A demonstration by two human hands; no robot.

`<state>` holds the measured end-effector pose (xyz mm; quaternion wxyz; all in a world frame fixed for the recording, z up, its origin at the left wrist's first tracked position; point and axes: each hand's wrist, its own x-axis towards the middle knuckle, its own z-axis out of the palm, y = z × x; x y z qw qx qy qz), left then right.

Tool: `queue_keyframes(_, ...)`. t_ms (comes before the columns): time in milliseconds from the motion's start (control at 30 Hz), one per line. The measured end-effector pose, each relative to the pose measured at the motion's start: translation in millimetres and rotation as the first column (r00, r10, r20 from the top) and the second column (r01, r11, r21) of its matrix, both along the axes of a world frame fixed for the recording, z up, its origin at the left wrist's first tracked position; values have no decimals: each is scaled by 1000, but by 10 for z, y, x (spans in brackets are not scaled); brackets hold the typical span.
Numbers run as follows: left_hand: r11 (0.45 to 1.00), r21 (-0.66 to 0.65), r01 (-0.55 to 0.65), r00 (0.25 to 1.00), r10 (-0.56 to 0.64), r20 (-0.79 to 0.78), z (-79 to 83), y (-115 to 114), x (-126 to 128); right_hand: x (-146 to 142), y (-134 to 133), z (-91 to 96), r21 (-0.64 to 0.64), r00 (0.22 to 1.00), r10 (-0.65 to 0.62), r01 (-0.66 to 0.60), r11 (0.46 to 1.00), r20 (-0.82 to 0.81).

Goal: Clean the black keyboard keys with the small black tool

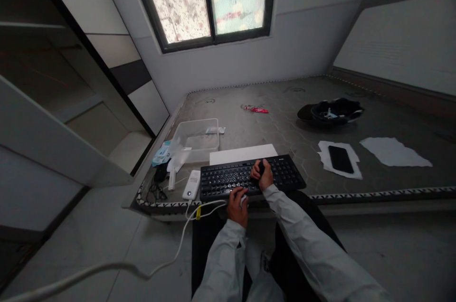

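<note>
A black keyboard (226, 179) lies near the front edge of the mattress, its right end turned slightly away. My right hand (262, 176) is closed over its right half, fingers wrapped round a small black object (261, 167) whose kind I cannot make out. At the keyboard's front edge, my left hand (238, 204) is curled with its fingertips by the lower keys. A bit of something whitish (243, 200) shows between its thumb and fingers, mostly hidden. Behind the keyboard lies a white sheet or board (245, 153).
Left of the keyboard are a white power bank (192, 184) with a white cable (180, 240), a clear plastic bin (195, 155) and blue packaging (162, 154). To the right lie a phone (341, 159) on paper, another paper (395, 152) and a dark cap (331, 113). A red item (257, 109) lies farther back.
</note>
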<state>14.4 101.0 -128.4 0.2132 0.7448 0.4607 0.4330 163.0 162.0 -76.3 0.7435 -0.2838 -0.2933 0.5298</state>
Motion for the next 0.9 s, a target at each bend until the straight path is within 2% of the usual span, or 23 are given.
queue_keyframes(233, 1000, -8, 9, 1000, -9, -1, 21, -10, -6, 27, -45, 57, 21, 1000, 24, -24, 999, -1)
queue_keyframes(500, 1000, -1, -3, 1000, 3, -22, 16, -3, -2, 9, -83, 51, -1, 991, -9, 9, 1000, 134)
queue_keyframes(633, 1000, 23, -14, 1000, 14, -16, 13, -1, -3, -8, -109, 53, 12, 987, 1, -3, 1000, 159)
queue_keyframes(900, 1000, -9, -6, 1000, 6, -6, 9, -13, -3, -7, -182, 115, 45, 974, 10, -21, 999, 226)
